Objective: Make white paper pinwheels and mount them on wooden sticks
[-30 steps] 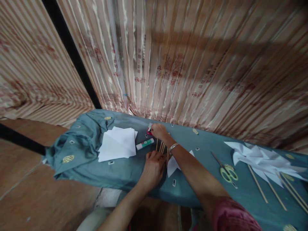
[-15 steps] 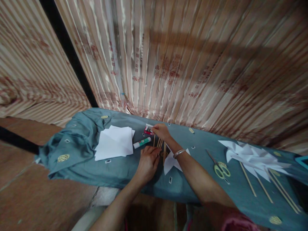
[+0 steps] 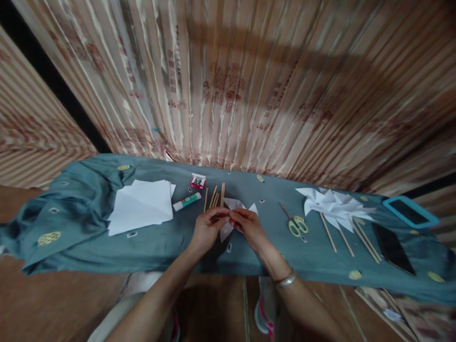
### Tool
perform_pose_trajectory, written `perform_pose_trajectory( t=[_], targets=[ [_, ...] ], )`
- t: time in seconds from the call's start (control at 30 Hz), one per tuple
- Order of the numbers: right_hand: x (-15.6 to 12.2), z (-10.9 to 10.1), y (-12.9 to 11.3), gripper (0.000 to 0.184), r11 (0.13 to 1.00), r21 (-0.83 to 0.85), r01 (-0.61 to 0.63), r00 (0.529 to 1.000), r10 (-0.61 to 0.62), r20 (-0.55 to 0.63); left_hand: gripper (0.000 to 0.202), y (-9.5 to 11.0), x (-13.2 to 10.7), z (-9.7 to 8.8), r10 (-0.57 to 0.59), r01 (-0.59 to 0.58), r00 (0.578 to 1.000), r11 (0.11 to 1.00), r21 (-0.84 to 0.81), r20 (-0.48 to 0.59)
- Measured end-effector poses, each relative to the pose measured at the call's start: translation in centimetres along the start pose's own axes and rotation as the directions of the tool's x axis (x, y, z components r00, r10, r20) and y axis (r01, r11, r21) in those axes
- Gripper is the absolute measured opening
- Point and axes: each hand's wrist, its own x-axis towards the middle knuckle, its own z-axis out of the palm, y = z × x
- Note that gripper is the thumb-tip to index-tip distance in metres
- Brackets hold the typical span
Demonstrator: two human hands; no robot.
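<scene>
My left hand (image 3: 207, 229) and my right hand (image 3: 248, 228) meet above the cloth, fingertips pinched close together. Whatever lies between the fingers is too small to make out. Beneath and behind them rests a folded white paper shape (image 3: 225, 232) with pointed ends, partly covered by the hands. Several thin wooden sticks (image 3: 223, 191) lie just beyond my fingers. Farther back sits a small open red box (image 3: 198, 182) with small dark and shiny pieces in it. A green and white glue stick (image 3: 187, 201) lies left of the sticks.
A stack of white paper (image 3: 142, 208) lies to the left on the blue-green cloth (image 3: 85, 237). To the right are scissors (image 3: 294, 225), white paper pinwheels (image 3: 333, 204) on sticks, a dark phone (image 3: 394, 249) and a blue-framed device (image 3: 411, 212). A curtain (image 3: 228, 95) hangs behind.
My right hand has left the red box and come back to my left hand. Both are now pinched together over the folded paper. The view has shifted to the right.
</scene>
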Motion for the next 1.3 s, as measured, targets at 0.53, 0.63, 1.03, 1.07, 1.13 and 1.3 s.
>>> perform_pose_trajectory(
  t=[0.53,0.63,1.03,1.07,1.13,1.3],
  targets=[
    [-4.4,-2.8,-0.7,0.011,0.909,-0.376,0.181,0.973,-0.221,-0.064,0.019,-0.1,-1.4,2.3,-0.298,0.311,0.949,0.935,-0.170,0.101],
    [-5.5,-3.3,-0.4,0.012,0.858,-0.464,0.219,0.965,-0.261,-0.028,0.025,-0.4,-2.4,2.6,-0.385,0.408,0.913,0.882,-0.235,0.138],
    [-7.3,-5.1,0.5,0.021,0.314,-0.882,0.351,0.840,-0.522,0.148,0.032,-0.5,-4.0,3.9,-0.375,0.408,0.894,0.908,-0.099,0.244],
    [-7.3,-5.1,0.4,0.021,0.338,-0.878,0.339,0.847,-0.516,0.128,0.032,-0.6,-4.0,4.0,-0.370,0.403,0.895,0.911,-0.093,0.249],
    [-7.1,-5.2,0.3,0.019,0.441,-0.845,0.303,0.873,-0.483,0.061,0.034,-0.6,-3.7,3.9,-0.351,0.383,0.900,0.920,-0.085,0.259],
    [-5.6,-7.0,-0.1,0.014,0.809,-0.574,0.123,0.928,-0.299,-0.222,0.036,-0.7,-1.2,1.7,-0.120,0.109,0.990,0.982,0.154,0.068]
  ],
)
